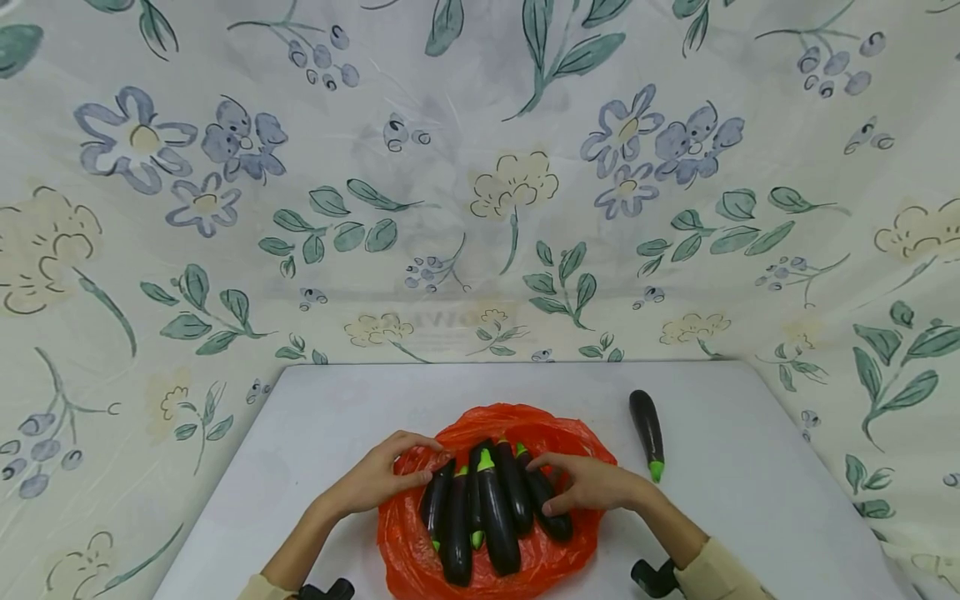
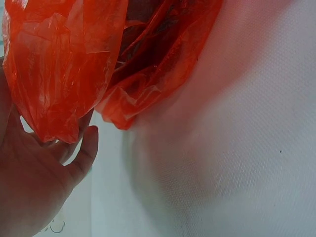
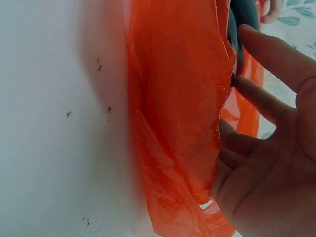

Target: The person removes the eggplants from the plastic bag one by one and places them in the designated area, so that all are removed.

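A red plastic bag (image 1: 405,558), its mouth spread wide, holds several dark eggplants (image 1: 498,521) with green stem ends, lying side by side. My left hand (image 1: 386,471) reaches over the bag's left rim, thumb tip close to the leftmost eggplant (image 1: 437,504). In the left wrist view its fingers are partly behind the red plastic. At the right side, my right hand (image 1: 588,483) touches the rightmost eggplant (image 1: 555,525), with thumb and index finger spread along it. The right wrist view shows its other fingers (image 3: 242,143) relaxed and partly hidden by the bag's side.
One more eggplant (image 1: 647,429) lies outside the bag, on the white table (image 1: 720,467) to the right, its green end toward me. A floral cloth (image 1: 480,208) hangs behind the table and at both sides. Small brown specks (image 3: 98,66) dot the tabletop beside the bag.
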### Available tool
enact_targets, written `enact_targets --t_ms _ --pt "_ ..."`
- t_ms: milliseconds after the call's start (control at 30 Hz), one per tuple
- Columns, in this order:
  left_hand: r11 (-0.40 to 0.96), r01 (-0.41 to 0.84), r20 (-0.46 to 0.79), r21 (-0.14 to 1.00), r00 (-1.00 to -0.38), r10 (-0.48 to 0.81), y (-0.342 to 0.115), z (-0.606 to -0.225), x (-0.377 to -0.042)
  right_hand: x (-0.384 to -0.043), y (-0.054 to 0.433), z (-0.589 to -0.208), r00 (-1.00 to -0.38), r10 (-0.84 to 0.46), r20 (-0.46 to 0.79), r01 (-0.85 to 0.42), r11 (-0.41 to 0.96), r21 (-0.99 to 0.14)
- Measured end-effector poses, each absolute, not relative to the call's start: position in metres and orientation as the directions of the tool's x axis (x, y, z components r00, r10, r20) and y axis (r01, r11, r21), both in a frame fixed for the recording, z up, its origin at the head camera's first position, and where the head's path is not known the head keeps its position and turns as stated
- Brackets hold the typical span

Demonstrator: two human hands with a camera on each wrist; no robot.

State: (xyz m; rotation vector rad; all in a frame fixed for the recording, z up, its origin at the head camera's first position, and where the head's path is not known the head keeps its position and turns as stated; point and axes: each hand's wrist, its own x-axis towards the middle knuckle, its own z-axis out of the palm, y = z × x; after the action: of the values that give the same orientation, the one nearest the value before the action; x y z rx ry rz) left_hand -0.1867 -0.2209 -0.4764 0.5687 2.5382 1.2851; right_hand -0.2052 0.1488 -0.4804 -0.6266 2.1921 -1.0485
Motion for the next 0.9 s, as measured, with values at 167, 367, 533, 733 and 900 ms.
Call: enact_targets --t_ms 167,367,533,733,900 --pt "0.548 0.243 -0.033 0.800 -0.895 0.445 -0.2207 -0.4754 -0.1867 -0.2045 0.1487 -0.4798 -0.691 -0.643 -0.329 -0.146 0.570 -0.808" --pt "0.546 0.241 -0.036 0.802 -0.894 0.447 -0.2208 -0.4756 -0.1869 -0.2040 0.1481 -0.4803 -0.687 -0.645 -0.334 -0.140 0.569 -0.810" --pt "0.542 0.237 -0.038 0.806 -0.893 0.448 -0.2202 -0.4756 -0.1865 -0.2033 0.1476 -0.4806 -0.688 -0.647 -0.329 -0.144 0.566 -0.812" --pt "0.544 0.235 -0.040 0.806 -0.895 0.445 -0.2199 -0.4748 -0.1859 -0.2028 0.1475 -0.4811 -0.693 -0.646 -0.320 -0.154 0.566 -0.810" --pt "0.549 0.233 -0.042 0.803 -0.896 0.441 -0.2197 -0.4747 -0.1859 -0.2029 0.1471 -0.4815 -0.697 -0.642 -0.320 -0.149 0.565 -0.811"
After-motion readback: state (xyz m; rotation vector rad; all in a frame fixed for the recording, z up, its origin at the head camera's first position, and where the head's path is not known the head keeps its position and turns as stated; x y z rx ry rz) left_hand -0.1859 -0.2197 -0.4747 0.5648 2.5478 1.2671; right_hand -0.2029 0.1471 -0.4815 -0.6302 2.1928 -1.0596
